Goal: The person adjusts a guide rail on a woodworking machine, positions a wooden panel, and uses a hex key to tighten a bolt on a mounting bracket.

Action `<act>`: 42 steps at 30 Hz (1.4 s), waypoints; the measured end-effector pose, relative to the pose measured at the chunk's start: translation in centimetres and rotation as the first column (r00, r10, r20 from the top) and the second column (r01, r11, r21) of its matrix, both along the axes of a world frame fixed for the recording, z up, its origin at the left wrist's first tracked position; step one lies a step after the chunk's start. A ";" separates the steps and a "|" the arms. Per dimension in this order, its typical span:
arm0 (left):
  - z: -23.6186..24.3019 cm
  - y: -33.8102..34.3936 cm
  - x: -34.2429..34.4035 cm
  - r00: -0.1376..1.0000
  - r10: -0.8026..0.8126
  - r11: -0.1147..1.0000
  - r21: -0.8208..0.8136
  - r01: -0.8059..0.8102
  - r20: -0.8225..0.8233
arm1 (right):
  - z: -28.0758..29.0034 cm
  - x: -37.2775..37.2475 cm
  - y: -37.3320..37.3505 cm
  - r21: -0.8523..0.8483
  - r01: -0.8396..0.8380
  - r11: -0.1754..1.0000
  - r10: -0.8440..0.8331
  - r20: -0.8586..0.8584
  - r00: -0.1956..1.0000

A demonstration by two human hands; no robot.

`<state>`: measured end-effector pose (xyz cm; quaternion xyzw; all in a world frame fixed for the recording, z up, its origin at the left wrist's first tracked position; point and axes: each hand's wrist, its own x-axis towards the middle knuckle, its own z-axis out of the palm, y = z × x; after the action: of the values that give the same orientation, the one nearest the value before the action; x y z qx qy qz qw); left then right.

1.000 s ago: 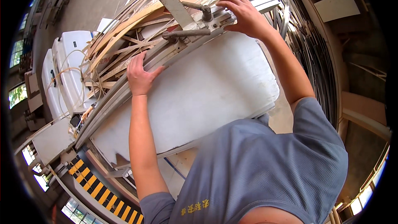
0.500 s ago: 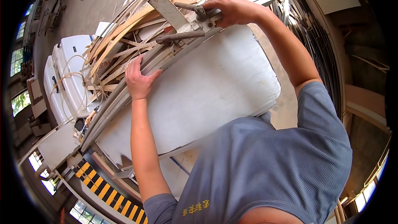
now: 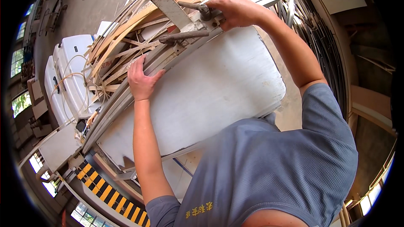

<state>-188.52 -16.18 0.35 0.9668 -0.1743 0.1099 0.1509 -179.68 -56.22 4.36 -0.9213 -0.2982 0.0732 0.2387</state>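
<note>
A long metal rail (image 3: 120, 92) runs diagonally along the back edge of a pale flat panel (image 3: 210, 92). On the rail sit a metal clamp fitting with two round lever handles (image 3: 183, 37) and an upright steel plate (image 3: 168, 10). My right hand (image 3: 235, 11) is curled over the rail's upper right part, right beside the upper handle, its fingertips partly hidden. Lower left of the fitting, my left hand (image 3: 141, 80) rests on the rail with fingers apart and slightly bent, thumb pointing right.
Wood offcuts (image 3: 122, 46) are heaped behind the rail. White cabinet-like objects (image 3: 71, 75) stand left. Dark long strips (image 3: 320, 63) lie stacked right. A yellow-black striped band (image 3: 109, 195) runs at lower left, near a small pale board (image 3: 59, 145). Grey floor (image 3: 84, 4) shows at upper left.
Since a second ago my right hand has moved left and closed round the rail beside the upper handle. The view has shifted slightly; my left hand stays on the rail.
</note>
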 end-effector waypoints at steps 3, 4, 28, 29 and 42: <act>-0.2 -0.2 -0.1 1.000 0.010 1.000 0.000 -0.010 -0.004 | 0.4 -0.2 0.0 -0.031 0.003 1.000 -0.004 -0.031 1.000; -0.3 -0.2 -0.2 1.000 0.007 1.000 0.008 -0.007 0.016 | 0.1 -0.2 -0.1 -0.019 0.005 1.000 -0.006 -0.018 1.000; -11.0 -6.9 -52.3 0.458 0.848 0.407 -0.226 -0.885 -0.266 | -3.8 -15.3 4.7 0.411 -0.062 0.910 -0.083 0.326 0.942; -14.1 -8.3 -57.9 0.226 0.926 0.208 -0.090 -0.974 -0.301 | -4.9 -16.4 5.8 0.385 -0.105 0.917 -0.010 0.285 0.958; -19.8 -13.0 -73.2 0.340 0.621 0.169 -0.303 -0.938 -0.706 | -4.0 -33.9 18.4 0.337 -0.572 0.748 0.552 0.164 0.818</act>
<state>-261.73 -29.16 -19.45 0.7703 0.4591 0.0144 0.4424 -213.59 -37.79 0.32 -0.7281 -0.5760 0.0588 0.3670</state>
